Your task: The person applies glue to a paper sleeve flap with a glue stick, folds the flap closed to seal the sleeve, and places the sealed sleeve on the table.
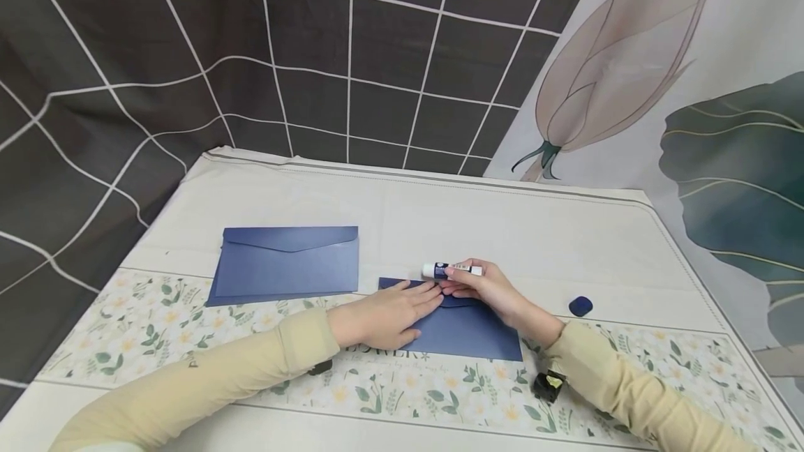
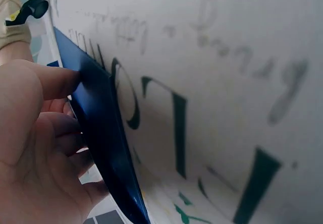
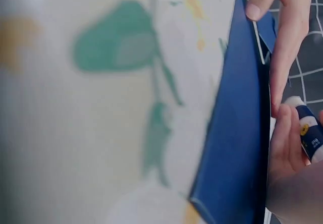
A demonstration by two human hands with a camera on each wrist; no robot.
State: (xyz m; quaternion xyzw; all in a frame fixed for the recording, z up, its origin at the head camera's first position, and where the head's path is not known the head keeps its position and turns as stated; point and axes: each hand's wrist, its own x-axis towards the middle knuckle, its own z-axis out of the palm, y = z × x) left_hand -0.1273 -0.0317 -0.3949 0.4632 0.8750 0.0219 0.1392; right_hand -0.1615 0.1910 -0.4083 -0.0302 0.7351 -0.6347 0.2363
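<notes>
A blue envelope (image 1: 467,333) lies on the printed part of the tablecloth, its flap along the far side. Spread over its left part is my left hand (image 1: 386,312), fingers straight and touching the flap. My right hand (image 1: 493,291) grips a white and dark-blue glue stick (image 1: 461,272) held sideways over the flap edge, its lower fingers at the flap close to the left fingertips. The right wrist view shows the glue stick (image 3: 309,128) in the curled right hand, beside the blue envelope (image 3: 234,113).
More blue envelopes (image 1: 289,267) lie stacked at the left of the table. A dark-blue cap (image 1: 581,306) stands to the right of my right hand. Behind the white tablecloth (image 1: 502,222) hang a dark checked curtain (image 1: 314,40) and a leaf-patterned one (image 1: 634,75).
</notes>
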